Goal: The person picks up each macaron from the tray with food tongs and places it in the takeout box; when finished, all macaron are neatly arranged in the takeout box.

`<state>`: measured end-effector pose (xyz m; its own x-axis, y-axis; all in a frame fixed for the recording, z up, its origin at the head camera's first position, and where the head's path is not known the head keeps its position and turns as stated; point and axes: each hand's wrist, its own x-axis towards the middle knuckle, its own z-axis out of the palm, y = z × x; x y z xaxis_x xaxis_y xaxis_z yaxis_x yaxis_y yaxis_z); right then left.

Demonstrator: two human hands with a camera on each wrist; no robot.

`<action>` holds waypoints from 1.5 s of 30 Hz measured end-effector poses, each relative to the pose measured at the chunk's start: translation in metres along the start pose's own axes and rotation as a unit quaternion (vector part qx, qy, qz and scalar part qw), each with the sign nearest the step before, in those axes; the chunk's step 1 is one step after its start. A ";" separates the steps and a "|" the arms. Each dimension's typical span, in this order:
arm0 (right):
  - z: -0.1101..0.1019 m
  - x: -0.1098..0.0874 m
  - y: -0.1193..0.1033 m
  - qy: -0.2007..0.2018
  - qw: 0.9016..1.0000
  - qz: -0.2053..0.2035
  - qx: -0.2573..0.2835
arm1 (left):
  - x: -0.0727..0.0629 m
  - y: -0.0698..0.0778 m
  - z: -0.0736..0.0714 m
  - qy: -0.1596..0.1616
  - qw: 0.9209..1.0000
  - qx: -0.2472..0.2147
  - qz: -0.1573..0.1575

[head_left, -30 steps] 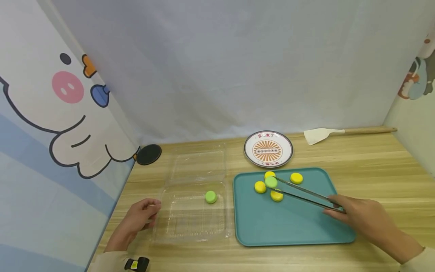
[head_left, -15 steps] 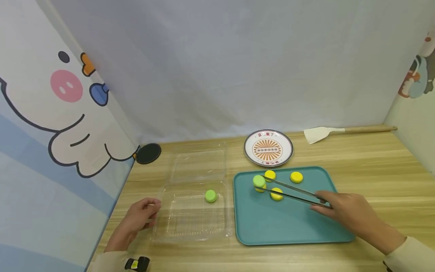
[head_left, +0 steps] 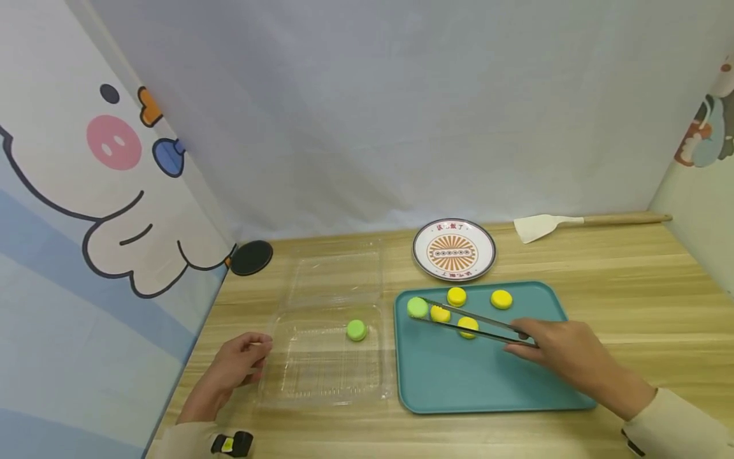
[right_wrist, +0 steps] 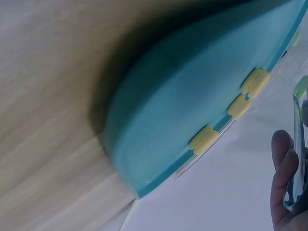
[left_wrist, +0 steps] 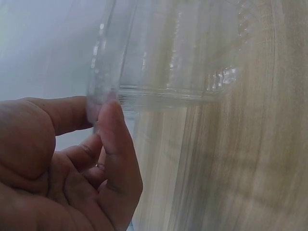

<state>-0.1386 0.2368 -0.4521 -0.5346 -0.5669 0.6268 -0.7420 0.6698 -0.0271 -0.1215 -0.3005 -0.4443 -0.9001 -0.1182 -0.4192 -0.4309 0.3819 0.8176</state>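
Observation:
My right hand [head_left: 564, 352] grips metal tongs [head_left: 482, 324] over the teal tray [head_left: 487, 382]. Between the tips of the tongs is a green macaron [head_left: 417, 308], above the tray's left part. Several yellow macarons [head_left: 501, 299] lie on the tray, one of them partly behind the tongs. With thumb and finger, my left hand [left_wrist: 72, 154] pinches the left edge of a clear plastic box [left_wrist: 168, 91], which lies with its lid [head_left: 335, 274] folded back. Inside the box, near its right side, sits another green macaron [head_left: 357, 330].
Behind the tray stands a round patterned plate [head_left: 454, 250]. A white spatula [head_left: 539, 227] with a wooden handle lies at the back right. At the back left is a black oval disc [head_left: 251, 257]. Curtain and printed panels border the wooden table [head_left: 321, 433].
My right hand has moved left with the tongs, carrying the green macaron from over the yellow macarons to the tray's left part. The left hand stays at the box edge.

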 end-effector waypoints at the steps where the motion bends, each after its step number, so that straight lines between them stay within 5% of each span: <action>1: 0.001 0.001 -0.001 0.001 1.000 -0.001 0.000 | 0.000 0.000 0.000 0.000 1.000 0.000 0.000; 21: 0.020 0.025 -0.021 0.043 0.998 -0.047 0.029 | 0.001 0.000 0.001 -0.005 1.000 -0.009 -0.005; 45: 0.021 0.043 -0.041 0.000 0.997 -0.069 0.046 | 0.002 0.002 0.000 -0.009 1.000 -0.008 -0.013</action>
<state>-0.1400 0.1750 -0.4401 -0.4247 -0.6501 0.6300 -0.8426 0.5384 -0.0124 -0.1237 -0.2996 -0.4436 -0.8875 -0.1110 -0.4472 -0.4550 0.3645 0.8125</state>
